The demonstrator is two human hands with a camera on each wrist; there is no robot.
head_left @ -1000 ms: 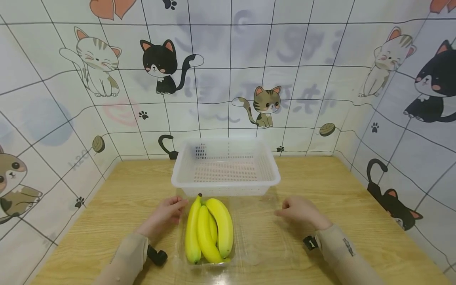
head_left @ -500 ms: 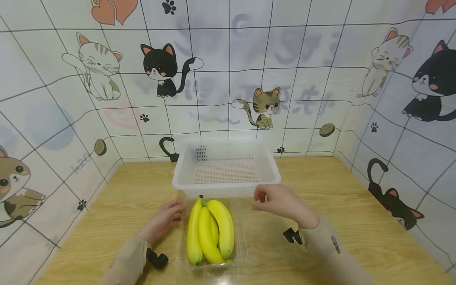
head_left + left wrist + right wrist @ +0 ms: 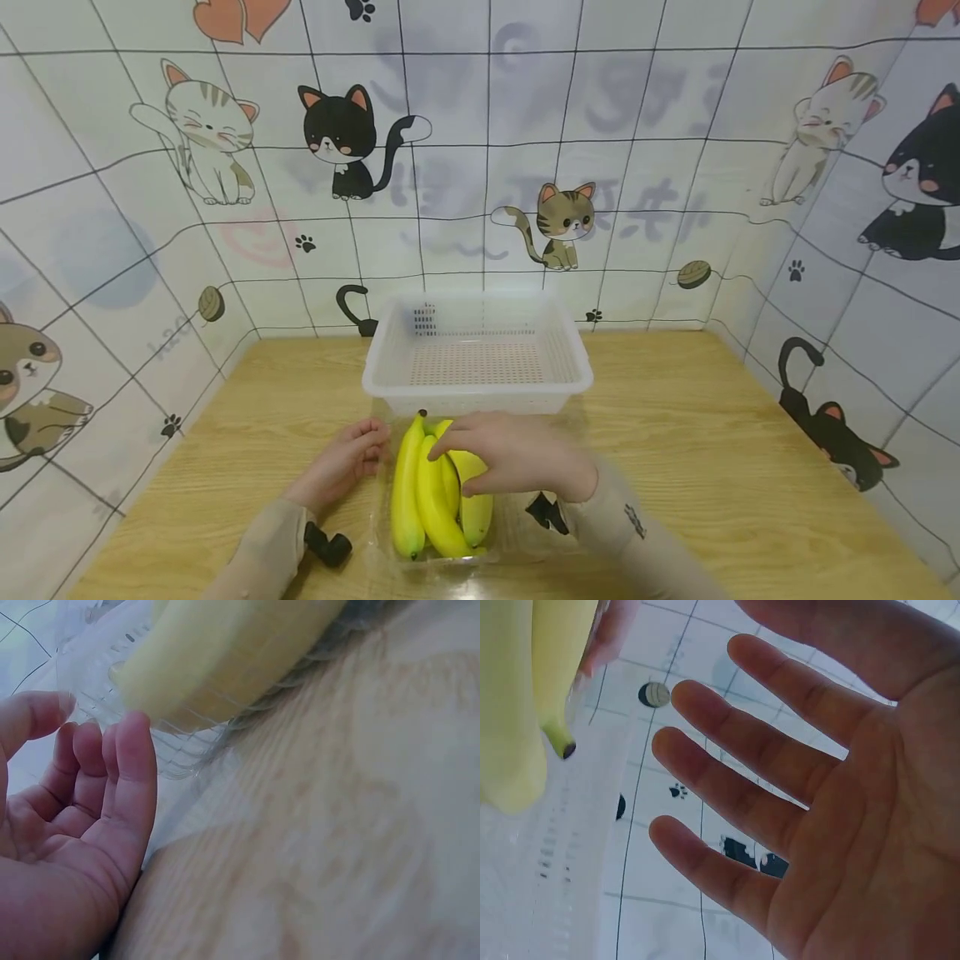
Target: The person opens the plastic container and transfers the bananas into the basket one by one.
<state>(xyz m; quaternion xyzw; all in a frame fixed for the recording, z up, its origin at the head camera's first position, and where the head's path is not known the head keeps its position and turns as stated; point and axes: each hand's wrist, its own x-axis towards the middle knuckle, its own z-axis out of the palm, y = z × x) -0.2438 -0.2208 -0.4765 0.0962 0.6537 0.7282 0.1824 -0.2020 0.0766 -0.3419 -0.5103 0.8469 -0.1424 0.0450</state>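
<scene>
A bunch of yellow bananas [image 3: 431,500] lies in a clear plastic box [image 3: 381,533] on the table. My left hand [image 3: 345,467] is at the box's left side. In the left wrist view, its thumb and fingertips [image 3: 135,739] pinch the clear rim beside a banana [image 3: 217,660]. Over the right-hand bananas hovers my right hand [image 3: 517,458], fingers spread and nothing held. The right wrist view shows its palm and straight fingers [image 3: 742,742], apart from the bananas [image 3: 510,712]. Part of the box's right side is hidden under the right hand and sleeve.
Behind the box stands a white perforated plastic basket [image 3: 476,392] with nothing in it. Both rest on a wood-grain table [image 3: 705,433]. Cat-printed wall sheets [image 3: 450,167] close off the back and sides. Black wrist mounts [image 3: 326,543] stick out from both sleeves.
My right hand has moved left from the right side of the clear box, past the basket's front, to above the bananas, its fingers spreading. The left hand stays at the box's left side.
</scene>
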